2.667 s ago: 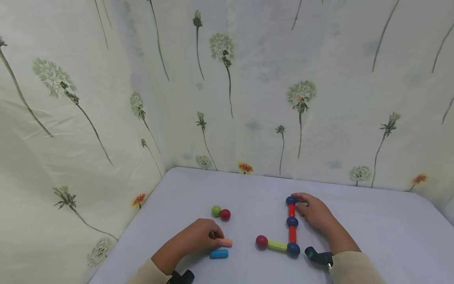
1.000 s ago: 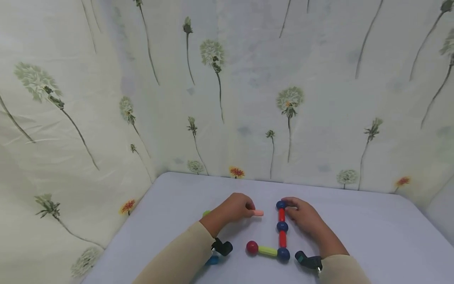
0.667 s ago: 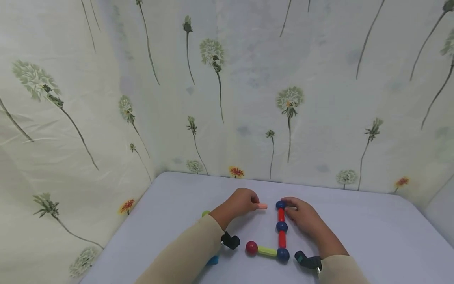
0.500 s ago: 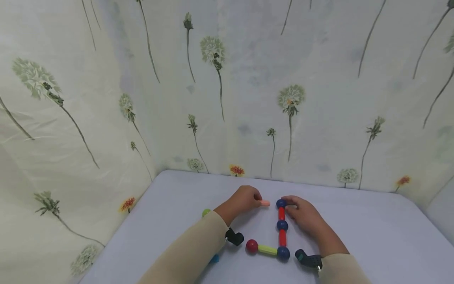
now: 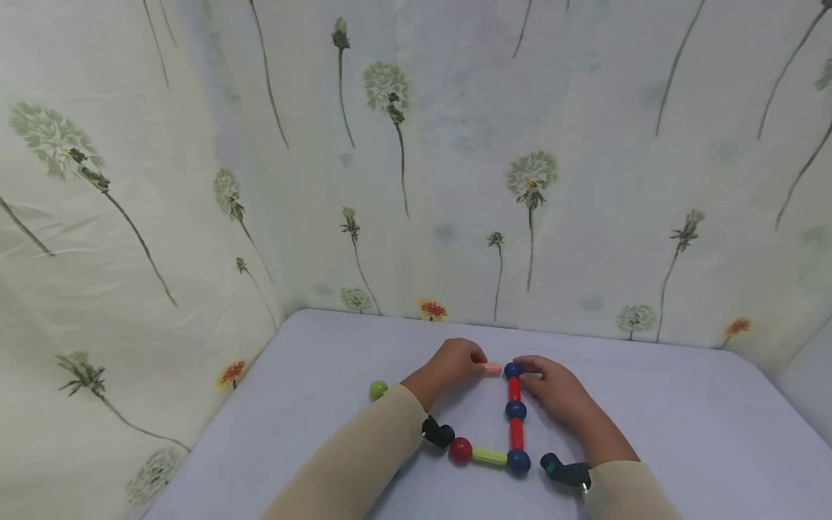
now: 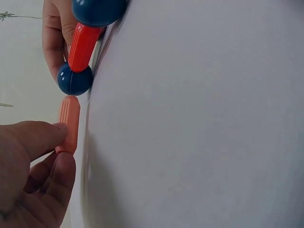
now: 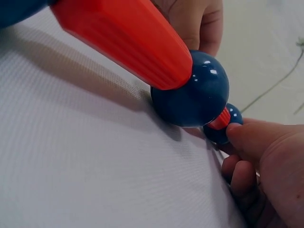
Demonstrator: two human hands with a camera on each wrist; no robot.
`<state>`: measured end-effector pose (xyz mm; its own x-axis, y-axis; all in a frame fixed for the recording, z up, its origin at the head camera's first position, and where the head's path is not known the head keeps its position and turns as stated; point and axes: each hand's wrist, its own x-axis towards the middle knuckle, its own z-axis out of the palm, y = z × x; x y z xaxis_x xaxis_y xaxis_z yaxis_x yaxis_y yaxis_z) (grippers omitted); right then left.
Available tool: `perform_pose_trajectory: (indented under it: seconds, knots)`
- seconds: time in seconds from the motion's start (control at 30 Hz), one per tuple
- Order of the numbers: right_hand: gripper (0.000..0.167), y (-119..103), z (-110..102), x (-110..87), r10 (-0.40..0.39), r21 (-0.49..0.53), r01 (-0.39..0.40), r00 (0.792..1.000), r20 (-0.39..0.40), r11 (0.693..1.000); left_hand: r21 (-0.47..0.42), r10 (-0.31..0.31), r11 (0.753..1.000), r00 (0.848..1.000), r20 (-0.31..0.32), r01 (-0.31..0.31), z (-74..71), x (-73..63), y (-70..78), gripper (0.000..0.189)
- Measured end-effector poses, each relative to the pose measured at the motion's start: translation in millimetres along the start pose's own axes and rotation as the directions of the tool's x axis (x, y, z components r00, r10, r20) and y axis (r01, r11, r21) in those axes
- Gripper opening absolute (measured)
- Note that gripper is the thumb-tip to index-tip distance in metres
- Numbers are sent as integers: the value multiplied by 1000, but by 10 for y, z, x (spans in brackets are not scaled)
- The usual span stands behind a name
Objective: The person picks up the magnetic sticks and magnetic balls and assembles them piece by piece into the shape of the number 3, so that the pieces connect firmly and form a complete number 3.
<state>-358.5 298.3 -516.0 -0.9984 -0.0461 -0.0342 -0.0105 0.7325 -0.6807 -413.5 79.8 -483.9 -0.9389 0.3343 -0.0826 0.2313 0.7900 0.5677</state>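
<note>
My left hand (image 5: 453, 363) pinches a peach magnetic rod (image 5: 492, 368) between thumb and fingers. The rod's free end points at the far blue ball (image 5: 513, 370), right up against it or nearly so; I cannot tell whether they touch. On the other side, my right hand (image 5: 557, 390) holds that ball with thumb and fingertips. From it a line runs toward me: a red rod (image 5: 515, 388), the middle blue ball (image 5: 516, 410), another red rod (image 5: 516, 433) and the near blue ball (image 5: 518, 461). A yellow-green rod (image 5: 490, 456) leads left from there to a red ball (image 5: 461, 450).
A green ball (image 5: 378, 391) lies left of my left forearm. Only a sliver of a blue rod (image 5: 398, 474) shows beside the sleeve. The white table (image 5: 682, 419) ends at a flower-printed curtain (image 5: 585, 217).
My left hand has carried the peach rod from the left of the table, away from me and rightward to the far blue ball. My right hand stays at that ball.
</note>
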Motion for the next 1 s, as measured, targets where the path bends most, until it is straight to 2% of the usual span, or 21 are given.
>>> perform_pose_trajectory:
  seconds: [0.2, 0.43, 0.67, 0.9, 1.0]
  knots:
    - [46, -10, -19, 4, -12, 5, 12, 1000, 0, 1000, -7, 25, 1000, 999, -27, -25, 1, 0, 30, 10]
    - [46, -26, -7, -1, 11, 15, -11, 1000, 15, 1000, -37, 21, 999, 1000, 1, -21, -12, -34, 14, 11]
    - [45, -47, -17, -1, 12, 13, -12, 1000, 19, 1000, -25, 27, 999, 1000, -11, -27, -81, -94, -3, 11]
    - [46, -19, 0, 10, 1, 6, -1, 1000, 23, 1000, -26, -39, 999, 998, -48, 38, -169, -183, -51, 14]
    - [47, -2, 6, 12, -4, -2, 4, 1000, 21, 1000, -29, -39, 999, 998, -47, 38, -246, -260, -66, 15]
